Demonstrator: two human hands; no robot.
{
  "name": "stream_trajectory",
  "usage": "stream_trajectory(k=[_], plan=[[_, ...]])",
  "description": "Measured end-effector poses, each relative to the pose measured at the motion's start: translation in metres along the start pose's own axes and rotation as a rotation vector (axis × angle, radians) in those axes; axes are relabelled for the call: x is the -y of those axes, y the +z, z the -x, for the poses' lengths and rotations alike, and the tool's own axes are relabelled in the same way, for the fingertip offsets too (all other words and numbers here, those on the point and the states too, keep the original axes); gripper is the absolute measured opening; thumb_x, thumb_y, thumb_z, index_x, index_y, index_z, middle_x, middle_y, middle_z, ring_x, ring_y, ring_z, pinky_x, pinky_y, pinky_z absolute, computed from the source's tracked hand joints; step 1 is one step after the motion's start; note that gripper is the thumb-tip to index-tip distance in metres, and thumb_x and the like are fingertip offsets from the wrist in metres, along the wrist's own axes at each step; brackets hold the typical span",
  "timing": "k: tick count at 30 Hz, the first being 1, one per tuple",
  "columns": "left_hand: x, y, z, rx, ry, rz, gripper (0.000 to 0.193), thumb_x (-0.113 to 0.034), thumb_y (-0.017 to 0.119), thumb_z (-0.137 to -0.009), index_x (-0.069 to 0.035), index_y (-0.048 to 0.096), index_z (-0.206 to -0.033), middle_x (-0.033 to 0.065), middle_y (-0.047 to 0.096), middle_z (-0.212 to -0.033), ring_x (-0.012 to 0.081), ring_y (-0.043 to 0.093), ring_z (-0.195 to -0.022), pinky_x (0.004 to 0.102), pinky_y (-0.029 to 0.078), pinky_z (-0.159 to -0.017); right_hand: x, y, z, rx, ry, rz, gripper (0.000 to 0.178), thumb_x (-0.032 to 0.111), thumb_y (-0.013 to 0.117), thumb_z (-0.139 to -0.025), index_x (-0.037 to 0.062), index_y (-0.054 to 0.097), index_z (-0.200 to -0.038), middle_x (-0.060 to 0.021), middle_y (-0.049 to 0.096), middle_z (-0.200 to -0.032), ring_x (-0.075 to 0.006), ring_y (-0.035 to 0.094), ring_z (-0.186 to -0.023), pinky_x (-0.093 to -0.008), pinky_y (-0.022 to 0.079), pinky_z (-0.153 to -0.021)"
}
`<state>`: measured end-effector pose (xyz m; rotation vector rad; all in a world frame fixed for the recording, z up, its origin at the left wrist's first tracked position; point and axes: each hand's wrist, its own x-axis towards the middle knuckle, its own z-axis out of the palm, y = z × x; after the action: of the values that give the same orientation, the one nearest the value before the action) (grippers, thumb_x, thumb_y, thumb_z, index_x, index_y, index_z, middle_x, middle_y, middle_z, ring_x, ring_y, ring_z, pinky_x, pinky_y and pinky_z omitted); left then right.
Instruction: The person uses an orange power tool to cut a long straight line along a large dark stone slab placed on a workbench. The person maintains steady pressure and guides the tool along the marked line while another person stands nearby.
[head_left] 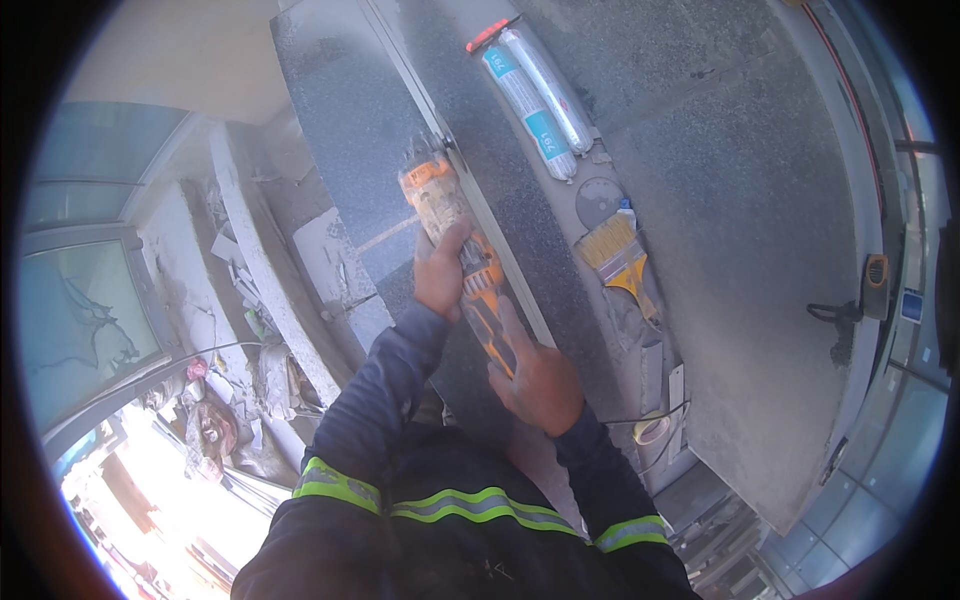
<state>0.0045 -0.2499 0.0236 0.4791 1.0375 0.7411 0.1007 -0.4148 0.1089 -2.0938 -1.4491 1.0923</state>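
We see first the dark speckled stone slab point(350, 130), long and narrow, running from the top of the view down toward us, with a pale metal straightedge point(470, 190) lying along its length. To its right spreads a wider grey stone surface point(740, 230), dusty and mottled.

On the slab sits the orange angle grinder point(455, 240), the thing both hands work with. Its body is orange and black, heavily coated in pale dust, so the head near the straightedge looks almost tan. It lies lengthwise along the slab, its front end touching the straightedge, its rear running back toward us.

Our left hand point(440, 275) wraps the front part of the body, fingers curled tight around it. Our right hand point(540, 380) grips the rear handle, fingers closed on it with the forefinger stretched forward along the casing. Both sleeves are dark with yellow-green reflective bands.

On the grey surface lie two sealant tubes point(535, 95) side by side, one with an orange tip, a round cutting disc point(597, 200), and a yellow-handled brush point(620, 255) just below it.
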Motion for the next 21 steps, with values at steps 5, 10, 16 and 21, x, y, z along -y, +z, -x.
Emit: stream_trajectory(k=[5, 10, 16, 21], plan=[[0.002, 0.000, 0.005, 0.003, -0.021, 0.001, 0.045, -0.022, 0.066, -0.104, 0.002, 0.050, -0.139, 0.0128, 0.067, -0.116, 0.0204, 0.071, -0.096, 0.0371, 0.062, -0.082, 0.000, -0.001, 0.006, -0.021, -0.022, -0.016, 0.097, 0.018, 0.076, -0.086, 0.0108, 0.026, -0.169, -0.0268, 0.073, -0.088, -0.0471, 0.073, -0.078, -0.0553, 0.058, -0.071], [0.000, 0.001, -0.001, -0.006, 0.011, 0.017, 0.048, -0.022, 0.066, -0.103, 0.002, 0.050, -0.141, 0.0133, 0.067, -0.118, 0.0208, 0.071, -0.097, 0.0371, 0.061, -0.082, -0.002, 0.001, -0.004, 0.008, 0.016, -0.002, 0.097, 0.019, 0.077, -0.086, 0.0124, 0.027, -0.170, -0.0268, 0.072, -0.087, -0.0469, 0.072, -0.075, -0.0546, 0.058, -0.068], [-0.011, 0.000, -0.021, -0.012, 0.013, -0.003, 0.050, -0.023, 0.066, -0.102, 0.003, 0.049, -0.142, 0.0133, 0.066, -0.118, 0.0217, 0.071, -0.097, 0.0377, 0.061, -0.083, -0.003, 0.007, -0.023, -0.031, -0.023, 0.026, 0.098, 0.019, 0.077, -0.086, 0.0128, 0.027, -0.170, -0.0263, 0.072, -0.083, -0.0464, 0.072, -0.074, -0.0543, 0.057, -0.066], [-0.019, -0.002, -0.040, 0.011, 0.031, -0.011, 0.051, -0.022, 0.067, -0.102, 0.004, 0.049, -0.142, 0.0140, 0.066, -0.117, 0.0226, 0.071, -0.097, 0.0386, 0.061, -0.083, -0.004, 0.010, -0.044, -0.068, -0.061, 0.010, 0.097, 0.019, 0.077, -0.086, 0.0124, 0.028, -0.169, -0.0266, 0.072, -0.084, -0.0463, 0.073, -0.076, -0.0541, 0.057, -0.067]])
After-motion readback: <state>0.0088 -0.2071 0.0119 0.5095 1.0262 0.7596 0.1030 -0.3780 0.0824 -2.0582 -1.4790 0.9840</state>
